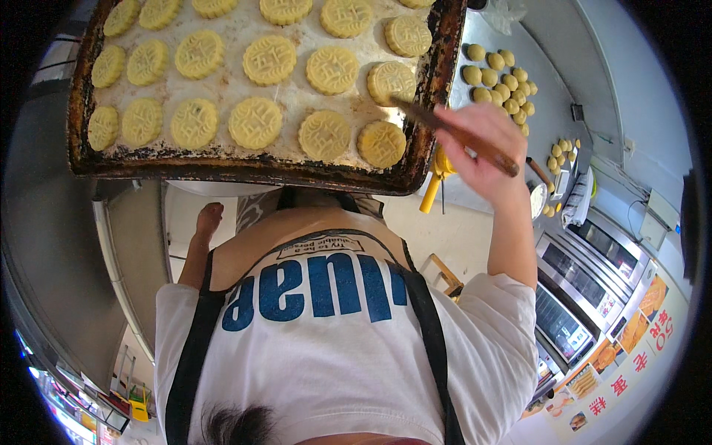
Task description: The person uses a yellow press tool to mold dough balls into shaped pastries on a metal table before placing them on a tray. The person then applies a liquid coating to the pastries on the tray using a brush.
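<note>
My right hand (486, 152) is closed around the wooden handle of a pastry brush (437, 124). The brush's dark tip meets the lower edge of a round, patterned mooncake (391, 80) in the rightmost column of a baking tray. Just below it, the corner mooncake (381, 144) looks shinier and deeper yellow than its neighbours. Rows of pale mooncakes fill the worn tray (245, 169), which has a blackened rim. My left hand (210, 219) hangs below the tray at my side, touching nothing, its fingers curled in with nothing visible in them.
A yellow-handled tool (434, 185) lies by the tray's right corner. Many dough balls (503, 89) sit on the metal counter at right, with a rolling pin (539, 174) and a white bowl (538, 199) farther along. Stacked ovens (578, 274) stand at the lower right.
</note>
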{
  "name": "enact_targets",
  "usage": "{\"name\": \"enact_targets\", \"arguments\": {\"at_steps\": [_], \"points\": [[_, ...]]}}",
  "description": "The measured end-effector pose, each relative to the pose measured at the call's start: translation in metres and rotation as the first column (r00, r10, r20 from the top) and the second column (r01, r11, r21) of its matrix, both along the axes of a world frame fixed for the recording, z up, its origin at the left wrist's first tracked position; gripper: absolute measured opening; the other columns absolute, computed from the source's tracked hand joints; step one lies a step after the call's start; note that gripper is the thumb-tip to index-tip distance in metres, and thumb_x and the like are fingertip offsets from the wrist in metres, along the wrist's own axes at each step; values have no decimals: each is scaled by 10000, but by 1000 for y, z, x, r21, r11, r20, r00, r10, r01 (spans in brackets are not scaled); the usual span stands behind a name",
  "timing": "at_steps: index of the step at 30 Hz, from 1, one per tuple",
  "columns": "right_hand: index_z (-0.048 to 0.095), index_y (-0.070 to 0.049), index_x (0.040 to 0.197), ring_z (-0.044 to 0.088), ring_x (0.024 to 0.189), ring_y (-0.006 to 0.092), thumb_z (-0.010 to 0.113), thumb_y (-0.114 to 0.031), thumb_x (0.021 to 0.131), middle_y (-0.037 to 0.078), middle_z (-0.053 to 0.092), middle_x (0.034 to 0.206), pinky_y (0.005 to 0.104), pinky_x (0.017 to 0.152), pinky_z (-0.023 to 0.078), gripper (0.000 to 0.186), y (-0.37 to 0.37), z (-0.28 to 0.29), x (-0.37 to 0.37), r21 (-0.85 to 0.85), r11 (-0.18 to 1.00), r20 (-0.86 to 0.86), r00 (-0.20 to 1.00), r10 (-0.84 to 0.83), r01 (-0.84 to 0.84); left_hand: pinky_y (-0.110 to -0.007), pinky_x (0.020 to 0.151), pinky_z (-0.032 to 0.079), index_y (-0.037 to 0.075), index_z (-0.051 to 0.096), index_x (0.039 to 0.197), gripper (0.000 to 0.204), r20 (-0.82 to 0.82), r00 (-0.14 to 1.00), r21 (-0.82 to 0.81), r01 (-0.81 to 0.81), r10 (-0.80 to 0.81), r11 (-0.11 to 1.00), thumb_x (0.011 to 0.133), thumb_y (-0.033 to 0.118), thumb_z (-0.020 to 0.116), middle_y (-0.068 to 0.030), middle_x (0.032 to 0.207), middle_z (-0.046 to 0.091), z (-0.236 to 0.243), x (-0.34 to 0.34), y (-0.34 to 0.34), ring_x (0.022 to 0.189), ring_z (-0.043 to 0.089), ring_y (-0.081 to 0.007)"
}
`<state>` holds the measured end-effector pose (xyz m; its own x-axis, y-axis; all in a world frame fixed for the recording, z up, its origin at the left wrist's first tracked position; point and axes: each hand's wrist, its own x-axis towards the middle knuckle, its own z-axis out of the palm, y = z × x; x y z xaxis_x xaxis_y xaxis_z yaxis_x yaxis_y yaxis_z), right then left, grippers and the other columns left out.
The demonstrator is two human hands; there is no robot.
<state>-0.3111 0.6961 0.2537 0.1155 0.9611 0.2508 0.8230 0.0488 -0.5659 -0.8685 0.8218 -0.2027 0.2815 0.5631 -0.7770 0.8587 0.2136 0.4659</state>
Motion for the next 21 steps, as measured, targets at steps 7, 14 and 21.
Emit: {"name": "enact_targets", "arguments": {"at_steps": [7,14,21], "points": [[686,-41,930,608,685,234,758,-13,684,74,635,780,307,569,505,258,16,-4,-13,-16,987,181,971,158,-157,-381,698,510,31,655,932,308,-32,999,-12,-37,37,999,869,308,536,-149,813,671,11,3,0,691,661,-235],[700,-49,959,628,706,212,743,-19,728,73,650,801,307,592,505,237,33,-15,28,63,996,129,989,-78,71,-393,720,514,40,657,984,294,21,996,47,82,-83,995,898,298,547,-135,847,696,-17,-2,6,733,677,-260],[710,-32,995,618,751,202,750,-13,733,77,661,825,302,637,496,265,36,0,13,-99,978,-8,983,181,-181,-407,825,522,75,630,1127,327,-359,415,260,905,-836,337,912,310,556,-153,1190,627,-24,-1,17,999,643,-274]]}}
